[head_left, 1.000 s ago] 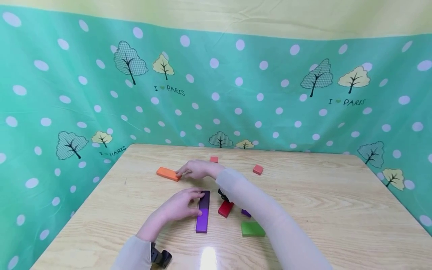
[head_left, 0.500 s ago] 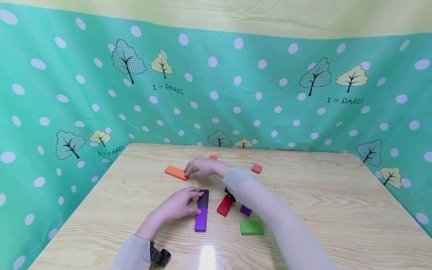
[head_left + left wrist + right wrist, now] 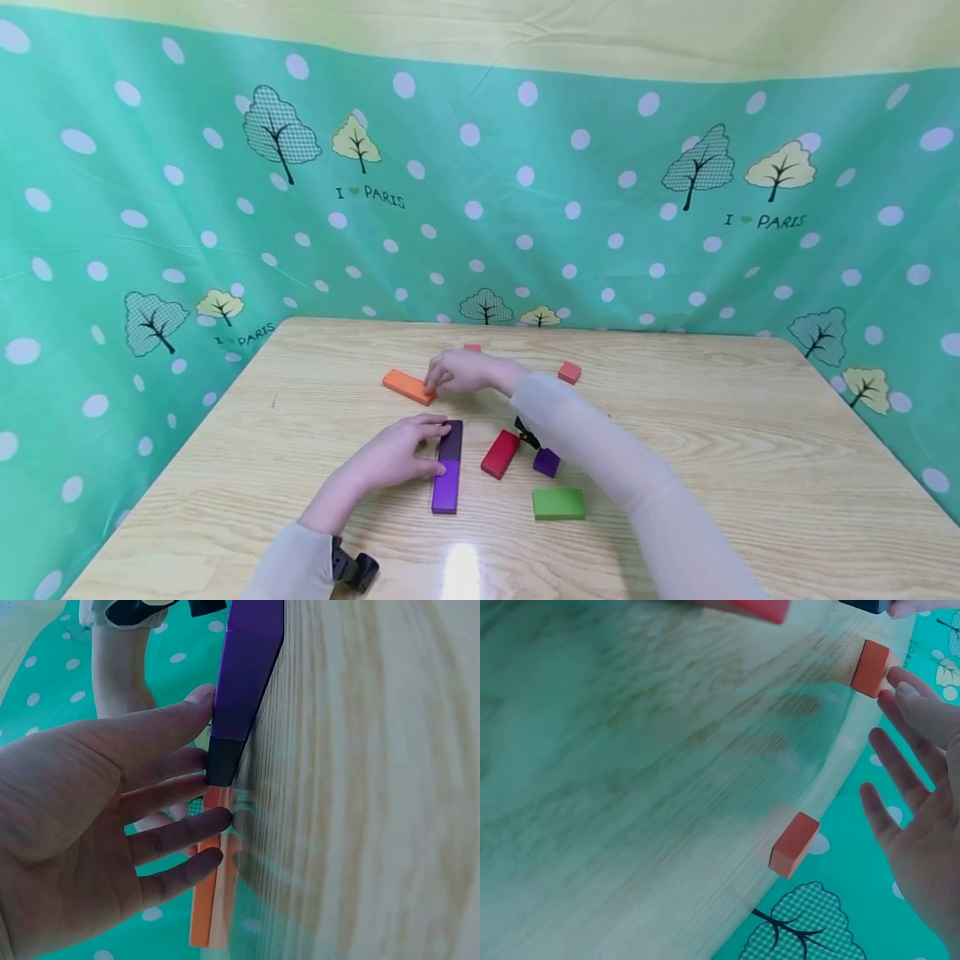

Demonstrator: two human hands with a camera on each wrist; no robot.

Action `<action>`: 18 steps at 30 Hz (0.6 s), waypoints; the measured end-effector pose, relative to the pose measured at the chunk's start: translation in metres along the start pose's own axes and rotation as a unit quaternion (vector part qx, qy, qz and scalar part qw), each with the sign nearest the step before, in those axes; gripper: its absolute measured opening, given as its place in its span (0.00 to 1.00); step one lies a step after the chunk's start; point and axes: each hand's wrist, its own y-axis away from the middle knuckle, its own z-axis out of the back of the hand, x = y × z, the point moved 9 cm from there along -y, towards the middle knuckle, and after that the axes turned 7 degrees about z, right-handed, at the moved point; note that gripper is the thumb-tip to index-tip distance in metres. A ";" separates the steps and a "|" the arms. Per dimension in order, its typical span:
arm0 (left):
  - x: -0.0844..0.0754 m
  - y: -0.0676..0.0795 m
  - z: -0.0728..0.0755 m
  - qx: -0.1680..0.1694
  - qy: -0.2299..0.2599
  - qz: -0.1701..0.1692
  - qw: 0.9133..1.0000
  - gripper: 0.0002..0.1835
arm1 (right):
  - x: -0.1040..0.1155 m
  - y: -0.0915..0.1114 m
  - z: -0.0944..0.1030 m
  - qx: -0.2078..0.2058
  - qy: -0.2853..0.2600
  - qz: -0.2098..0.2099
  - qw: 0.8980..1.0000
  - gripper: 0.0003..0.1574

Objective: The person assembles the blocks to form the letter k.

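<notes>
In the head view, my left hand (image 3: 396,452) rests beside a dark purple block (image 3: 453,437) and a bright purple block (image 3: 446,493), which lie end to end in one line. Its thumb and fingertips touch their left side, and the left wrist view shows the fingers spread and fairly straight. Farther back, my right hand (image 3: 467,372) reaches across and touches the right end of a long orange block (image 3: 405,384) with its fingertips. The right wrist view shows its index and middle fingers at that orange block (image 3: 871,669), the other fingers extended.
A red block (image 3: 500,454), a small purple block (image 3: 547,462) and a green block (image 3: 558,504) lie right of the purple pair. Two small coral blocks (image 3: 569,372) sit toward the back of the wooden table (image 3: 750,433). A dotted curtain (image 3: 480,167) hangs behind.
The orange block has slid to the right together with my right hand, ending closer to the purple blocks. My left hand has stayed beside the purple pair.
</notes>
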 end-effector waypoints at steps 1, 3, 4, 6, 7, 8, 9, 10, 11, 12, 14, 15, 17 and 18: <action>0.000 0.000 0.000 0.000 -0.001 -0.002 1.000 0.29 | -0.001 0.000 0.000 -0.003 -0.004 -0.002 1.000 0.15; -0.001 0.000 0.000 0.000 0.001 -0.005 1.000 0.29 | -0.002 -0.001 0.000 -0.008 -0.012 -0.004 1.000 0.16; -0.001 0.000 0.000 0.001 0.000 -0.007 1.000 0.29 | -0.003 -0.002 -0.002 -0.010 -0.015 -0.003 1.000 0.17; -0.001 0.000 -0.001 0.003 -0.002 -0.008 1.000 0.29 | -0.003 -0.004 -0.004 -0.009 -0.019 0.003 1.000 0.20; 0.000 0.000 -0.002 0.005 -0.003 -0.007 1.000 0.29 | -0.003 -0.005 -0.006 -0.008 -0.021 0.007 1.000 0.21; 0.000 0.000 -0.002 0.005 -0.004 -0.007 1.000 0.29 | -0.002 -0.006 -0.007 -0.006 -0.019 0.010 1.000 0.21; 0.000 -0.001 -0.003 0.006 -0.006 -0.007 1.000 0.29 | -0.002 -0.007 -0.008 -0.005 -0.018 0.012 1.000 0.22; 0.001 -0.001 -0.003 0.007 -0.008 -0.006 1.000 0.29 | -0.002 -0.008 -0.009 -0.003 -0.017 0.013 1.000 0.22; 0.001 -0.001 -0.003 0.007 -0.010 -0.005 1.000 0.29 | -0.002 -0.009 -0.009 -0.002 -0.017 0.013 1.000 0.22; 0.001 -0.001 -0.003 0.006 -0.010 -0.004 1.000 0.29 | -0.002 -0.009 -0.010 -0.001 -0.017 0.012 1.000 0.22; 0.002 0.000 -0.003 0.005 -0.008 0.000 1.000 0.29 | -0.002 -0.009 -0.010 0.001 -0.014 0.008 1.000 0.22; 0.002 0.000 -0.002 0.005 -0.008 0.001 1.000 0.29 | -0.002 -0.009 -0.009 0.001 -0.011 0.006 1.000 0.22; 0.002 0.000 -0.002 0.004 -0.007 0.003 1.000 0.29 | -0.002 -0.009 -0.009 0.001 -0.006 0.002 1.000 0.23; 0.002 0.000 -0.001 0.004 -0.007 0.004 1.000 0.29 | -0.002 -0.009 -0.008 0.000 -0.002 0.000 1.000 0.22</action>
